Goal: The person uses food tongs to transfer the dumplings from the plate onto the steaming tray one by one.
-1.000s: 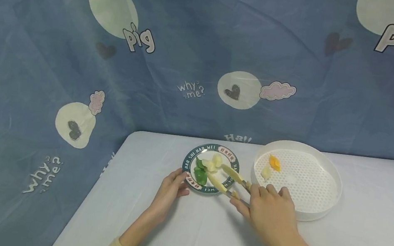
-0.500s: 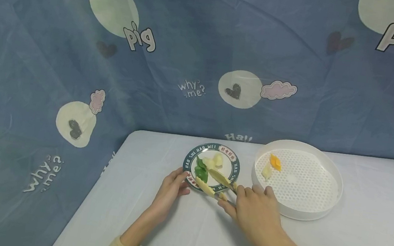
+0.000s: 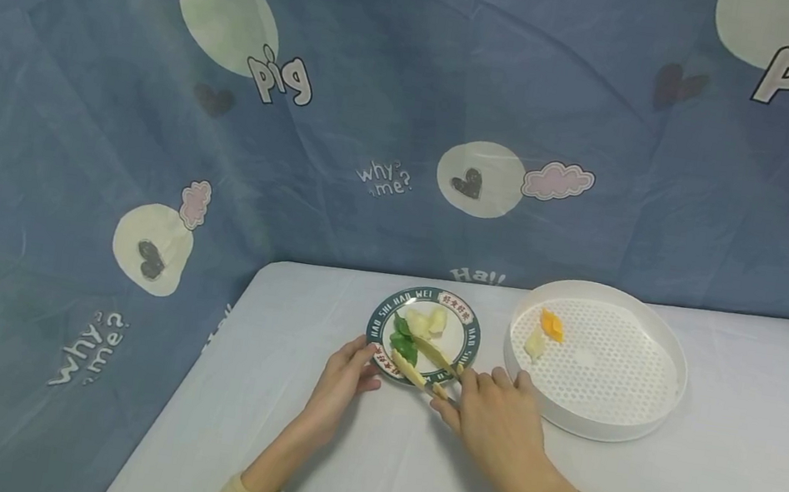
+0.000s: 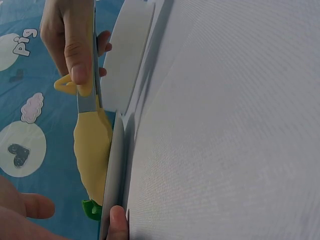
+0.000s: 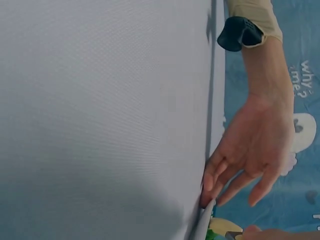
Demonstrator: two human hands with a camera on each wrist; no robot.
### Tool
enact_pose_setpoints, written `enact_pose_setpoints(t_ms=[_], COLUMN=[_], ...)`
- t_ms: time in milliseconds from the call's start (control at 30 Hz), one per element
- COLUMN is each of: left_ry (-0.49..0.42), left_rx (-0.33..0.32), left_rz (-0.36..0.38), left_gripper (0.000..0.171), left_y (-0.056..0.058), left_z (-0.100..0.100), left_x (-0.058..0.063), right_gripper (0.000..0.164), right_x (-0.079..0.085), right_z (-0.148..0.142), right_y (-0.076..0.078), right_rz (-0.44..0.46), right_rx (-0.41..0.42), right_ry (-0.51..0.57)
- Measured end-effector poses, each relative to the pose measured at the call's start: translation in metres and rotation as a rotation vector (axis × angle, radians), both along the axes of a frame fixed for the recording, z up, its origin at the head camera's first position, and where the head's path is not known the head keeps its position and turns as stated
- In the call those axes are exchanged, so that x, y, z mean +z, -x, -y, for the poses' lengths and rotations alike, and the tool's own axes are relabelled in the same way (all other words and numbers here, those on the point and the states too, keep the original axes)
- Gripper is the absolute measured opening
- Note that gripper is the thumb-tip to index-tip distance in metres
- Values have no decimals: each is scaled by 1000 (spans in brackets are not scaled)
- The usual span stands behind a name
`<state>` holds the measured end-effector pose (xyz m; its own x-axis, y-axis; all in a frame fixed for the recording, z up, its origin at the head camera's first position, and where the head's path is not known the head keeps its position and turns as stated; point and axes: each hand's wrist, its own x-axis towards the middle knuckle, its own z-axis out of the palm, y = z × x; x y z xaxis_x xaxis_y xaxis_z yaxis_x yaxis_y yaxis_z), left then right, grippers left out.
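Near the far edge of the table [image 3: 406, 483], toward its far left corner, the plate [image 3: 472, 338] bears a green piece [image 3: 404, 347] and pale chunks [image 3: 438, 320]. The left hand [image 3: 336, 389] touches its near left rim with fingers spread and loosely straight, probably to steady it under the yellow tongs [image 3: 410, 368]. The right hand [image 3: 501, 425] grips the tongs; their tips stand apart beside the green piece, and whether they touch it I cannot tell. The white tray [image 3: 603, 431] sits just right along the far edge, perhaps for easy reach, an orange piece [image 3: 552, 324] and a pale bit [image 3: 534, 345] by its left wall. The right hand hides the tongs' handles; the right wrist view cuts off most of the plate.
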<state>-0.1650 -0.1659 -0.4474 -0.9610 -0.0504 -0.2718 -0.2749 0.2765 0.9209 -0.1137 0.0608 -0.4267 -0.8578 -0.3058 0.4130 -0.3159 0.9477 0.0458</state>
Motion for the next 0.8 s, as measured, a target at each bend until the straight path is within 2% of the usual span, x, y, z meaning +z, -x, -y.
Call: enact_pose_setpoints(t_ms=[300,800], left_ry=[5,12], left_rx=[5,9], left_rz=[1,3], left_gripper=[75,72], left_y=[-1,0], left_z=[-1,-2], left_x=[0,1], right_gripper=[53,53], right_x=[-2,4], right_z=[-2,-16], right_y=[1,-10], right_rz=[-24,-41], right_rx=[2,19], right_ry=[-26,-36])
